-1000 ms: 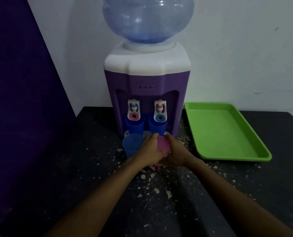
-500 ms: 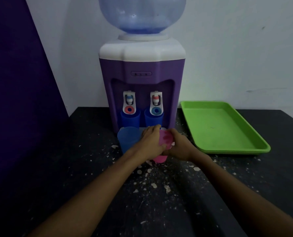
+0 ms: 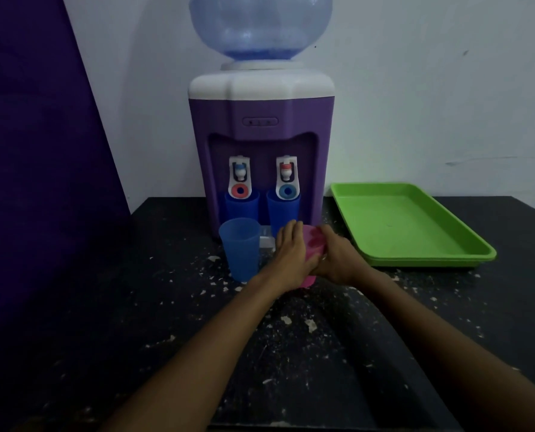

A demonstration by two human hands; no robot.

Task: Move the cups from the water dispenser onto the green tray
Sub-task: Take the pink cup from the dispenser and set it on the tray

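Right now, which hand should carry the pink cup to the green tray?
Right. The right hand grips the pink cup on the side facing the green tray; the left hand would have to cross over.

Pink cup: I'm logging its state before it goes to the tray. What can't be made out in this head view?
- Pink cup: walls mostly hidden by left hand and right hand; lifted or resting, unclear.
- Two dark blue cups under the taps: bases hidden by the light blue cup and hands.
- Water bottle: top cut off by frame edge.

Translucent plastic pink cup (image 3: 314, 244), glossy green plastic tray (image 3: 466, 260), matt black speckled table (image 3: 135, 307).
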